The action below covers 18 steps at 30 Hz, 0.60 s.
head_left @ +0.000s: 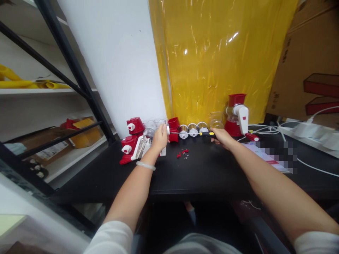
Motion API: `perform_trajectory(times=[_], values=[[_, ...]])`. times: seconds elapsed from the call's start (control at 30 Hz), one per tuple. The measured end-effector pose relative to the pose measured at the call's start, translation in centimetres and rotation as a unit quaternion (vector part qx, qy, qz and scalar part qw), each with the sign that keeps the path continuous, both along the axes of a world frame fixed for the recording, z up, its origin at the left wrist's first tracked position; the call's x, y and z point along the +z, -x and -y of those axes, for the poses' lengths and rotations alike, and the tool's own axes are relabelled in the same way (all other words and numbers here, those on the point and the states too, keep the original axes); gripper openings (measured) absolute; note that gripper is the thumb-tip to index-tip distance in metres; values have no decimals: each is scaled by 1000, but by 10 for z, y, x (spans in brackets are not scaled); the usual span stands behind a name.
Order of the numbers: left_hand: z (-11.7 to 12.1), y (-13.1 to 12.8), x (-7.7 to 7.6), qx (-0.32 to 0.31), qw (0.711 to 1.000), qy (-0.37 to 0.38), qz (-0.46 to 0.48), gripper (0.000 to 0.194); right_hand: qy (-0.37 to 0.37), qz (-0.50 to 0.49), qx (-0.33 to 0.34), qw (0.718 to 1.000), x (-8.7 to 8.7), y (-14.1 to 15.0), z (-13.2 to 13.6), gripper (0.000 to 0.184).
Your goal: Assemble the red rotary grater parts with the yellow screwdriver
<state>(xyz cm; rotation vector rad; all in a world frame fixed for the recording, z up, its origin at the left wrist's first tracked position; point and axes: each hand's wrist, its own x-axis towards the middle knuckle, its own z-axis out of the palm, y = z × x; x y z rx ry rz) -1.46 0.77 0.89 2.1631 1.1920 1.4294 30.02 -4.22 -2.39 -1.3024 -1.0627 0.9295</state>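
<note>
My left hand (159, 138) is closed around a small white part (168, 129), most of which the fingers hide. In my right hand (222, 137) is a screwdriver (206, 134) with a yellow and black handle, held level. Its long shaft points left and its tip meets the white part. On the table below the shaft lie small red pieces (185, 151) and several tiny screws (186, 156). Just behind the shaft stand a red housing (173, 124) and 3 metal grater drums (193, 129) with white rims.
An assembled red and white rotary grater (236, 118) stands at the back right of the black table (182, 176). Red grater bodies (135, 126) and white crank handles (140, 146) lie left. Cables and a power strip (312, 139) are far right; a shelf rack (87, 95) borders the left.
</note>
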Motion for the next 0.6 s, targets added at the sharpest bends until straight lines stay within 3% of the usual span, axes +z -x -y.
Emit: perform_trajectory(times=[0.13, 0.2, 0.33, 0.6], values=[[5, 6, 1, -20, 994, -91, -57, 42, 75, 70, -19, 995, 1, 0, 2, 57], [8, 7, 1, -19, 992, -100, -72, 43, 73, 95, -48, 992, 3, 0, 3, 55], [9, 4, 1, -18, 993, -89, -80, 41, 28, 120, -100, 987, 6, -2, 2, 42], [6, 2, 0, -6, 998, -39, -43, 38, -74, 192, -142, 968, -2, -10, -6, 40]])
